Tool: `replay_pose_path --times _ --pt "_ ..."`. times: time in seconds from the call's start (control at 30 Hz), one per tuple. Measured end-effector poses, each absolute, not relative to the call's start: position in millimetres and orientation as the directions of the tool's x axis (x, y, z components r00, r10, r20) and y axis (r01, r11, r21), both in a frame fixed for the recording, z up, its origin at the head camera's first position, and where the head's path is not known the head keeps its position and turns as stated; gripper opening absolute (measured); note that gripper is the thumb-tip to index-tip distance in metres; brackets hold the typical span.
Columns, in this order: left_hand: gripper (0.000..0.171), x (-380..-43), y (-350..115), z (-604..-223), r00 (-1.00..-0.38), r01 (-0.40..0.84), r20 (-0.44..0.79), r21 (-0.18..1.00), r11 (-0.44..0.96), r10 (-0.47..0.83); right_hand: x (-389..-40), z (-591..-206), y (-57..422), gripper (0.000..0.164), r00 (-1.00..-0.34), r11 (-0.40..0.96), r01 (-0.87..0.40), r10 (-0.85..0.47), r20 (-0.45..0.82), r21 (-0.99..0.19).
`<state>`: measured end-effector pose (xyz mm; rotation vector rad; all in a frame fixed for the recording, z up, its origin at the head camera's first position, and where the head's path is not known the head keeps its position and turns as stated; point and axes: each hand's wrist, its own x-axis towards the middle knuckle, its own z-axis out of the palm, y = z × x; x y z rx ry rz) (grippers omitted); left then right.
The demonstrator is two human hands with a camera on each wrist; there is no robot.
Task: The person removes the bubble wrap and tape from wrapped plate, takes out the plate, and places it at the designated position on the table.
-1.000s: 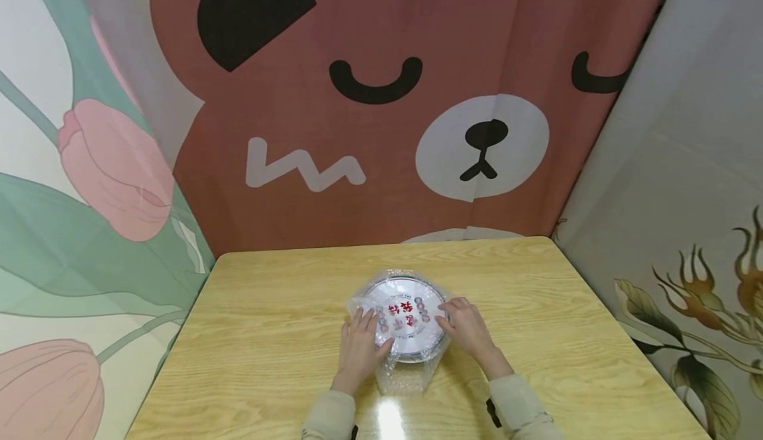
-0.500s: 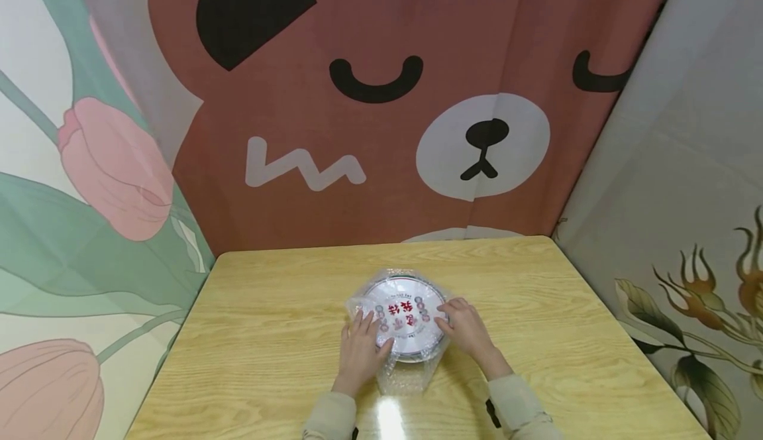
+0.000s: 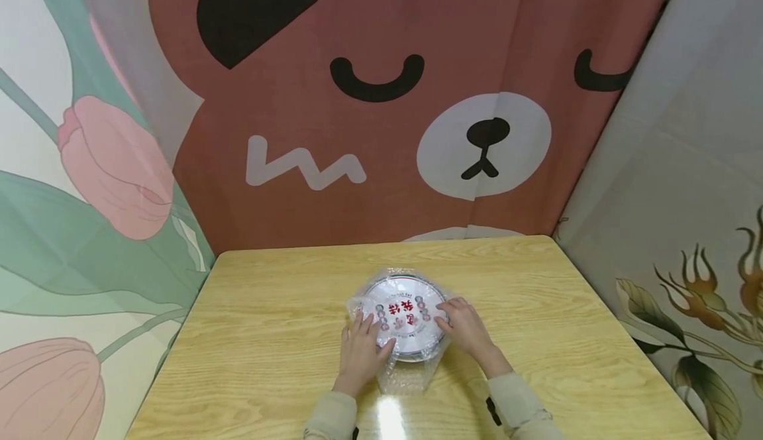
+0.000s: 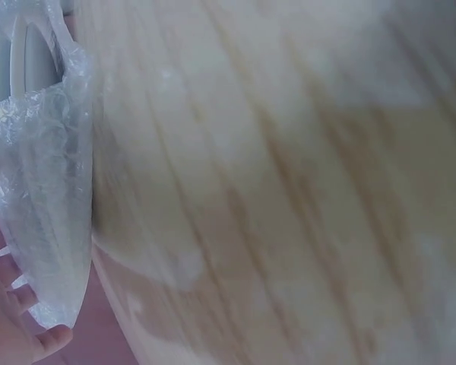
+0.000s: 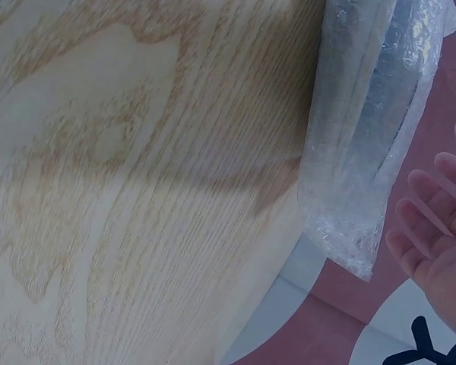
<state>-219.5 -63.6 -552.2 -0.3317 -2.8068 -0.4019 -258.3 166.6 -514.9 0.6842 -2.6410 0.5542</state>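
Observation:
A round white plate [image 3: 411,342] with red characters and a dark rim lies printed face up in clear bubble wrap [image 3: 405,379]. Stacked plate edges [image 4: 17,57] show through an opening in the wrap in the left wrist view. My left hand [image 3: 359,350] rests on the bundle's left side, fingers extended over the rim and thumb at the near left edge. On the opposite side, my right hand [image 3: 467,327] touches the rim with its fingertips, fingers slightly bent. The right wrist view shows the wrapped bundle's side [image 5: 365,129] beside loosely spread fingers [image 5: 433,201].
The bundle lies on a light wood-grain table [image 3: 268,327]. Behind stands a bear-print cloth [image 3: 381,128]; floral cloths hang at the left [image 3: 36,241] and right [image 3: 673,195]. Light glares on the table's near part.
Both hands stay almost in place. The plate's left rim and print show a little more clearly through the bubble wrap than before.

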Motion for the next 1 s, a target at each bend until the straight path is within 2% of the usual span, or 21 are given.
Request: replay_pose_path --times 0.17,0.43,1.0 --pt "0.055 -219.8 -63.6 -552.7 -0.933 0.272 0.303 0.244 0.931 0.193 -258.3 -514.7 166.1 0.022 -0.816 0.802 -0.528 -0.386 0.430 -0.281" --pt "0.051 -220.5 -63.8 -558.2 -0.906 0.337 0.363 0.312 0.888 0.216 -259.7 -513.8 161.6 0.021 -0.826 0.805 -0.517 -0.381 0.415 -0.289" --pt "0.051 -218.2 -64.3 -562.9 -0.914 0.320 0.359 0.361 0.876 0.186 -261.5 -515.4 156.4 0.021 -0.803 0.795 -0.547 -0.411 0.431 -0.261"
